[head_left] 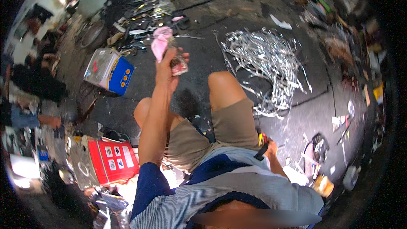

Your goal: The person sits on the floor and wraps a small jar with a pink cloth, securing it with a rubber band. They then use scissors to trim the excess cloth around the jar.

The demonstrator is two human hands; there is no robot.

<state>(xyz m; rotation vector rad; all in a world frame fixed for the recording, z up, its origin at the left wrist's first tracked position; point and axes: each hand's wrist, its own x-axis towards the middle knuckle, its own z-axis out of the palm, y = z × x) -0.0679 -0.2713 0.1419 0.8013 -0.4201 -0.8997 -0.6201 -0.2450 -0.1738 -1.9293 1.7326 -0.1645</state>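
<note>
My left hand (167,65) is raised in front of my left knee, its fingers closed around a small bundle. Soft pink material (161,43), cloth or thin plastic, sticks out above the thumb. Below the fingers shows a small clear and red piece (179,67); its kind is not plain. My right hand (272,147) is low beside my right thigh, closed on a tool with a yellow and red part (262,139) and a black part. The tool's exact kind is hidden. Beyond my right knee lies a tangled heap of shiny silver strips (269,63) on the dark floor.
A blue and white square tin (112,70) stands to the left. Nearer on that side is a red box or tin (112,161). Scrap (144,8) covers the far floor, with more litter (313,152) at right. Another person (36,76) is at the far left.
</note>
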